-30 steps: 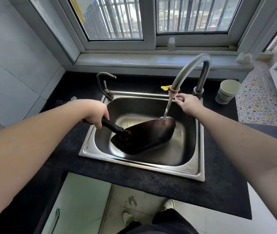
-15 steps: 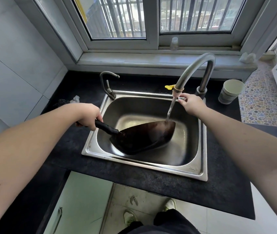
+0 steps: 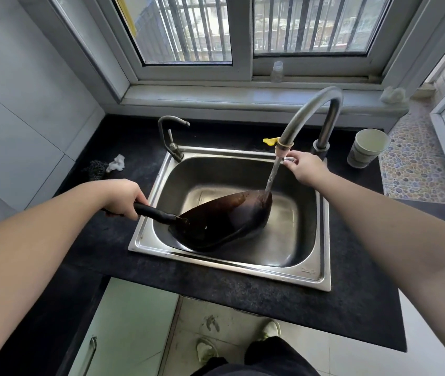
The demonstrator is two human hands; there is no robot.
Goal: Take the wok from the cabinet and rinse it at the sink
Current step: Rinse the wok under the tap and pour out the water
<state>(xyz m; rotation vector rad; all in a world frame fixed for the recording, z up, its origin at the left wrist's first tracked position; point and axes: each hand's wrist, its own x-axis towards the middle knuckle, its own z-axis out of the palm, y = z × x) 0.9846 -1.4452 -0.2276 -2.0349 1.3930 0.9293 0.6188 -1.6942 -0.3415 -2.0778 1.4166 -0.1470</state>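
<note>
Here we have the wok (image 3: 224, 221) tilted in the steel sink (image 3: 321, 278) at the middle of the frame, its dark bowl turned up toward the stream falling from the tall faucet (image 3: 308, 109), which strikes the far rim of the pan at centre right. Our left hand (image 3: 123, 198), at centre left, is wrapped tight round the black handle (image 3: 153, 213), and we judge the tilt is there so that water runs across the inner surface and drains off the low side rather than pooling. Our right hand (image 3: 304, 166), upper right of centre, has its fingers pinched on the small metal lever (image 3: 287, 159) by the faucet base, most likely to govern the flow; whether it is turning it up or down we cannot tell. The low edge of the wok sits close to the near wall of the basin, touching or nearly so, while the right half of the basin lies open, leaving room to swing or roll the pan that way. A second, smaller tap (image 3: 171, 137) stands at the sink's upper left corner, clear of the handle. On the black counter (image 3: 270, 302), a paper cup (image 3: 366, 147) stands at far right, well apart from our right arm, and a scourer (image 3: 97, 169) with a white scrap lies at left, above our left wrist.
</note>
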